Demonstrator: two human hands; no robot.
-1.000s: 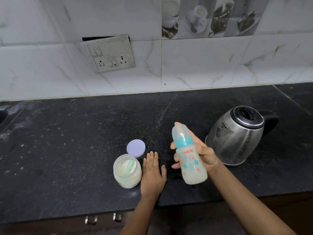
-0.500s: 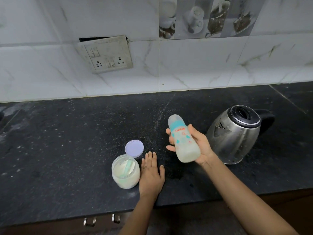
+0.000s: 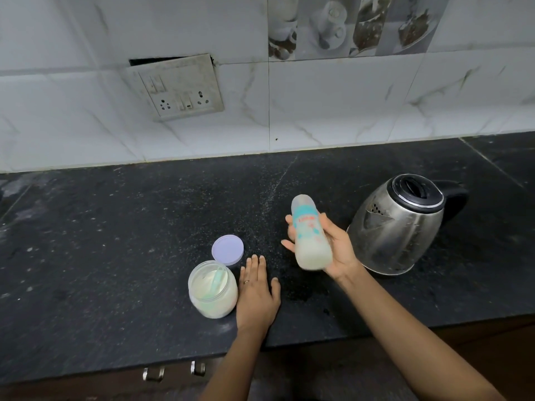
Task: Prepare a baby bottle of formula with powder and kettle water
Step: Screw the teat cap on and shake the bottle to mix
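My right hand grips a capped baby bottle with a teal collar and milky liquid, held tilted above the black counter, cap pointing away. The bottle looks motion-blurred. My left hand lies flat on the counter, palm down, fingers together, holding nothing. Just left of it stands an open jar of formula powder with a pale green scoop inside. Its lilac lid lies on the counter behind the jar. A steel kettle with a black lid and handle stands to the right of the bottle.
A tiled wall with a loose socket plate rises behind the counter. The counter's front edge runs below my left hand, with drawer handles under it. Powder specks dust the counter in the middle.
The bottle went from low and near me to farther away and higher, tilting more, as in a shake. My left hand stayed flat on the counter.
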